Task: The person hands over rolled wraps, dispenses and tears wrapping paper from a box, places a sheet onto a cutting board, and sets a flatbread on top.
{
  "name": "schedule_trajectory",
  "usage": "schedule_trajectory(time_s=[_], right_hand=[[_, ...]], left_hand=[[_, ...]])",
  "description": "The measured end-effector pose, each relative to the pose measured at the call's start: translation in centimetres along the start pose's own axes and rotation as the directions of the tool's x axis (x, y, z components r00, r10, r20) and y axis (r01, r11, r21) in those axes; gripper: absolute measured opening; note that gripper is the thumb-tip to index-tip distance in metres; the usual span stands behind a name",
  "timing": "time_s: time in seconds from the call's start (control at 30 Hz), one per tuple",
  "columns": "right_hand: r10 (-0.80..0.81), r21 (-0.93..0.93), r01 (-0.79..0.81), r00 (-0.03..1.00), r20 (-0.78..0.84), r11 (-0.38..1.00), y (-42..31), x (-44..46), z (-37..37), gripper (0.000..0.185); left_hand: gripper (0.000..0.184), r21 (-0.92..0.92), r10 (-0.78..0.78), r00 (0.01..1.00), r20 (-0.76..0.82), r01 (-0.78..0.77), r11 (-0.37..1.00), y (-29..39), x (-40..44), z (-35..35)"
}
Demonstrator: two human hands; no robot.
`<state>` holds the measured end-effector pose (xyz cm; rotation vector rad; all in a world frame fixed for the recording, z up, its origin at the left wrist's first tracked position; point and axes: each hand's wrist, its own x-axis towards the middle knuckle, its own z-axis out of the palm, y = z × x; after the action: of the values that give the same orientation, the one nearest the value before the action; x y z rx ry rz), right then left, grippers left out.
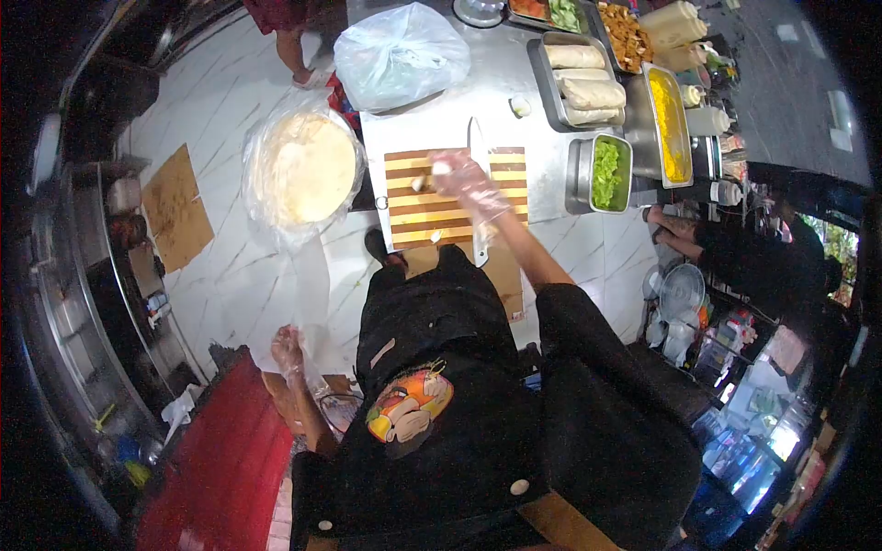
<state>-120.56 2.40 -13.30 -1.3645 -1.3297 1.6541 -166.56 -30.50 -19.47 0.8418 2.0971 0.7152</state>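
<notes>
My right hand, in a clear plastic glove, is over a striped wooden cutting board. Its fingers are closed, with a small white piece at their tips; its kind is unclear. A knife lies across the board, partly hidden under that hand, its white handle towards me. White scraps lie on the wood beside my fingers. My left hand, also gloved, hangs out to the side above the floor, away from the table. Its fingers look curled in, and nothing shows in them.
Flatbreads in plastic and a full plastic bag are left of the board. To the right stand trays of wraps, lettuce and yellow food, with squeeze bottles beyond. Another person is at the right.
</notes>
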Motion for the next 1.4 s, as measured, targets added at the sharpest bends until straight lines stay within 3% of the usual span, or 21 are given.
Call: schedule_trajectory(time_s=[0.03,0.1,0.2,0.3,0.37,0.43,0.47,0.57,0.7,0.73,0.8,0.83,0.87,0.93,1.07,1.1,1.13,1.23,1.3,1.33,1.4], right_hand=[[0.101,0.295,-0.112,0.994,0.053,0.949,0.0,0.3,-1.3,0.036],[-0.078,0.626,-0.012,0.990,0.117,0.780,2.9,2.1,-3.6,0.033],[-0.137,0.335,0.142,0.990,-0.039,0.932,2.0,1.6,-3.8,0.031],[-0.260,-0.500,0.185,0.962,-0.085,0.846,-0.9,1.3,1.5,0.032],[-0.380,-0.162,0.372,0.925,-0.019,0.914,-0.4,2.7,5.1,0.028],[-0.285,-0.084,0.295,0.952,0.111,0.952,-0.1,5.5,7.5,0.027],[-0.306,-0.519,0.345,0.938,0.162,0.782,-0.6,7.3,8.5,0.027],[0.162,0.164,-0.226,0.930,0.331,0.960,-4.5,6.6,8.8,0.027],[0.119,0.156,-0.162,0.960,0.253,0.974,-4.6,5.6,5.3,0.041],[0.039,-0.210,0.024,0.957,0.288,0.977,-2.4,6.9,2.0,0.042],[0.089,-0.227,-0.057,0.987,0.134,0.972,-2.7,7.0,0.0,0.044],[0.269,0.163,-0.259,0.962,-0.042,0.952,-3.4,6.7,-0.9,0.044],[0.054,-0.114,-0.054,0.999,-0.003,0.992,-0.4,7.4,-4.4,0.044],[0.193,0.249,-0.190,0.981,0.014,0.950,0.2,7.2,-9.7,0.044],[0.111,0.103,-0.085,0.951,-0.287,0.991,4.9,8.1,-18.2,0.045],[0.119,0.200,-0.055,0.938,-0.325,0.978,5.4,7.5,-17.9,0.044],[0.242,0.001,-0.272,0.856,-0.457,0.962,2.2,6.1,-15.5,0.042],[0.076,0.194,0.008,0.905,-0.419,0.981,3.4,5.0,-15.6,0.038],[0.052,-0.102,-0.115,0.877,-0.478,0.988,4.0,5.7,-15.9,0.034],[-0.165,-0.534,-0.089,0.898,-0.408,0.841,4.0,6.5,-16.4,0.033],[-0.406,-0.996,0.005,0.913,-0.032,0.091,3.6,8.9,-17.9,0.032]], left_hand=[[0.024,0.043,0.020,1.000,0.008,-0.020,0.999,-0.6,-0.6,0.0],[0.020,0.132,0.050,0.999,0.012,-0.051,0.990,2.0,-1.6,0.4],[0.024,0.036,0.045,0.999,0.019,-0.046,0.998,-3.0,-0.8,1.5],[0.027,0.279,0.229,0.973,-0.033,-0.211,0.937,-2.7,-2.5,1.8],[0.027,0.393,0.039,0.999,-0.014,-0.031,0.919,3.5,-3.5,2.0],[0.026,0.333,-0.040,0.999,-0.019,0.044,0.942,2.4,-3.8,2.4],[0.025,0.301,-0.070,0.997,-0.014,0.071,0.951,1.9,-3.6,2.2],[0.027,0.265,0.036,0.994,-0.104,-0.008,0.964,0.7,-4.2,2.5],[0.024,0.117,-0.061,0.988,-0.139,0.078,0.990,0.7,-5.5,1.9],[0.023,0.083,-0.150,0.981,-0.122,0.160,0.984,1.6,-5.8,1.6],[0.023,0.039,-0.184,0.975,-0.125,0.190,0.981,-0.5,-5.8,2.1],[0.023,0.020,-0.197,0.972,-0.126,0.201,0.979,-1.7,-5.8,2.3],[0.024,-0.025,-0.264,0.961,-0.083,0.263,0.964,-2.7,-6.0,2.2],[0.024,0.019,-0.280,0.959,-0.048,0.281,0.959,-2.6,-5.9,1.7],[0.024,0.077,0.040,0.988,-0.148,-0.029,0.997,-5.4,-6.2,2.3],[0.023,-0.026,-0.138,0.985,-0.103,0.136,0.990,-4.4,-5.7,2.0],[0.023,-0.066,-0.086,0.996,-0.039,0.083,0.994,-6.8,-5.2,1.8],[0.024,-0.051,-0.071,0.994,-0.088,0.067,0.996,-6.3,-4.8,2.1],[0.024,-0.033,-0.144,0.988,-0.058,0.142,0.989,-4.6,-4.8,1.7],[0.024,-0.021,-0.186,0.981,-0.050,0.185,0.983,-4.0,-5.0,1.5],[0.027,0.008,-0.171,0.982,-0.076,0.172,0.985,-4.6,-5.3,2.0]])
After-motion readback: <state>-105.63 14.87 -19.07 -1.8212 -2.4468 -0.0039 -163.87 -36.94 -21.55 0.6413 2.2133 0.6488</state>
